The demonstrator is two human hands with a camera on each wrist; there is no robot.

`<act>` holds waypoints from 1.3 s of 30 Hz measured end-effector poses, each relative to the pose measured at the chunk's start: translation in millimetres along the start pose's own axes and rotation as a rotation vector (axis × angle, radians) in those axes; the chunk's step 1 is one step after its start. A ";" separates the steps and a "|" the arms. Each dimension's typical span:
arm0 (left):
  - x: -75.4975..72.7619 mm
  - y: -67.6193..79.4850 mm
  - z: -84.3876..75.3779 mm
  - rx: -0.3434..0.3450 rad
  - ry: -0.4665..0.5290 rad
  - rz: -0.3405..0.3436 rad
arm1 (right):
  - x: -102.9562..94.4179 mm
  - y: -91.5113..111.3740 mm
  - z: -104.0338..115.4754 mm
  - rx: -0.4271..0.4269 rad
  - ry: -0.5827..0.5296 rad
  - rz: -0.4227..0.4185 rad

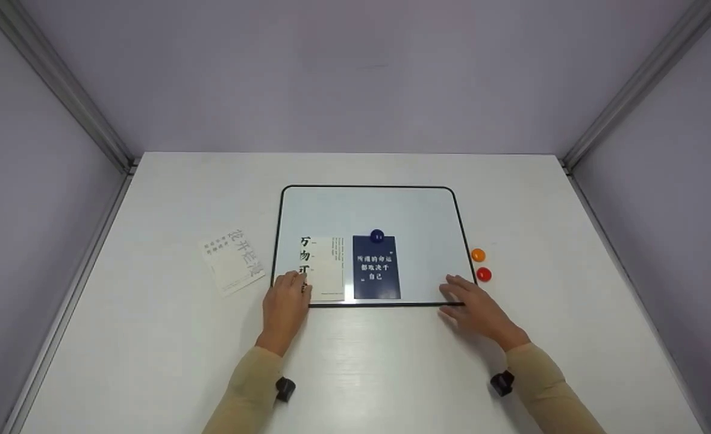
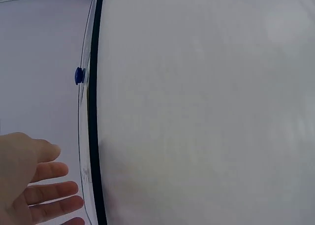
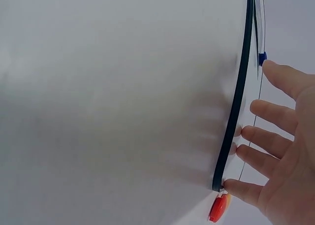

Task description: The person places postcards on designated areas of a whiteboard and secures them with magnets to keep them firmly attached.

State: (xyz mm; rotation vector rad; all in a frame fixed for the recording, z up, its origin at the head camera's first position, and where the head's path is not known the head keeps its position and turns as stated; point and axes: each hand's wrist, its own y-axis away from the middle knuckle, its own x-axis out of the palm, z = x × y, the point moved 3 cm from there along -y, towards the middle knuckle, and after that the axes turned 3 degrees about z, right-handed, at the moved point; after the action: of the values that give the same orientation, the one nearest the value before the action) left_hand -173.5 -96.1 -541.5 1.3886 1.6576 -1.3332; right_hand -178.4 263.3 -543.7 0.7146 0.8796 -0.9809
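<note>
Whiteboard [image 1: 410, 211], pale with a black rim and rounded far corners, lies about the middle of the white bench [image 1: 349, 361]. On its near half two cards stand side by side with a narrow gap between: on the left a cream card [image 1: 328, 277] with large dark characters down its left edge and fine print along its right, and on the right a dark blue card [image 1: 361, 289] with white characters. A round blue button [image 1: 377, 235] sits over the far edge of the dark blue card, about the middle of that edge. The hands are at the two near corners of the whiteboard. The left hand [image 1: 286, 307] covers the near left corner, its fingers relaxed and slightly apart, reaching over the left edge of the cream card; whether they touch that card cannot be told. The right hand [image 1: 479, 308] is at the near right corner with its fingers spread, neither pinching nor gripping anything. Just beside the right rim, on the bench, are an orange button [image 1: 478, 255] and, nearer, a red button [image 1: 484, 274]. Left of the whiteboard and apart from it, a white card [image 1: 226, 274] with grey characters lies askew on the bench.
</note>
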 end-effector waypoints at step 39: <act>11.4 14.9 -5.3 0.244 -0.073 0.331 | -26.8 -6.1 -19.0 0.046 -0.014 -0.197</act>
State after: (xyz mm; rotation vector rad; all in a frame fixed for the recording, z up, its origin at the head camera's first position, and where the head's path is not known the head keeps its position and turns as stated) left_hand -161.7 -87.8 -554.7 1.6494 1.1824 -1.4013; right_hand -197.2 287.3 -530.0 0.6682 0.9303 -1.1828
